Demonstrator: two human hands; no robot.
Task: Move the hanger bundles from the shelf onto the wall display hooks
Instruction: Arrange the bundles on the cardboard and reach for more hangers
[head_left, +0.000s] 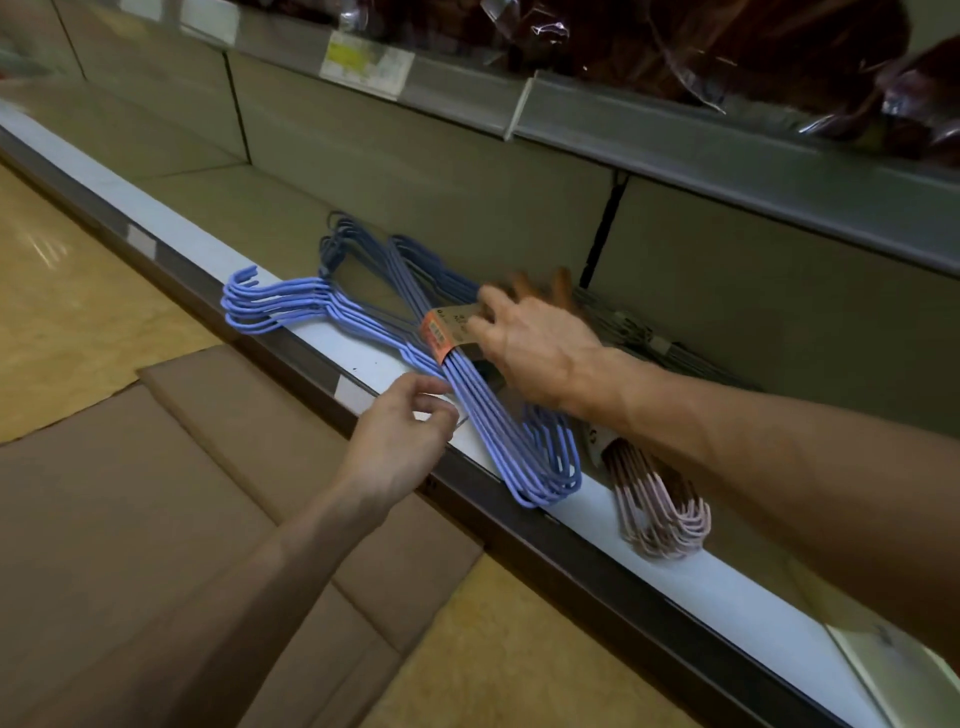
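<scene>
Still on shelf (363, 358): blue hanger bundle (483, 410), right grip (524, 343) closing around paper band (449, 332) for lifting; left grip (410, 431) open, steadying.

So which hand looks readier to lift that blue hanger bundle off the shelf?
The right hand, probably. Its fingers already rest on the paper band around the blue hanger bundle. The left hand is only near the bundle's edge, fingers loosely curled, holding nothing.

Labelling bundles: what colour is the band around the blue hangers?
Orange paper band, seen in the head view.
</scene>
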